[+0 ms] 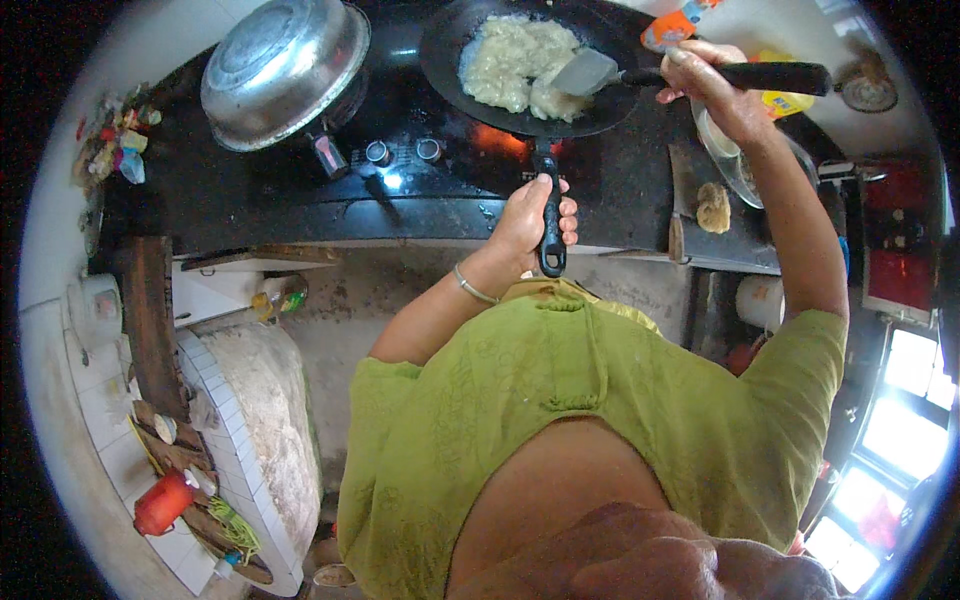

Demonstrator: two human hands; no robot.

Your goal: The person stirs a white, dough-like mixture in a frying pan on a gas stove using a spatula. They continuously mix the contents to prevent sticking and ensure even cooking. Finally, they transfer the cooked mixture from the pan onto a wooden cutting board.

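Observation:
A dark frying pan [625, 118] sits over a lit burner on the stove. Pale, wet, lumpy food [515, 60] spreads across its middle and left. My left hand [527, 222] is closed round the pan's black handle [553, 235], which points toward me. Above the pan's right rim, my right hand [715, 92] grips a spatula [585, 74] by its long dark handle. The greyish spatula blade rests at the right edge of the food, and I cannot tell how far it reaches under it.
Left on the black stove [400, 205] is a large upturned metal basin [285, 70], near two control knobs. At right are a metal bowl [745, 170], partly behind my forearm, and a yellowish lump [713, 208] on a dark board. Orange and yellow packages [672, 30] stand behind my right hand.

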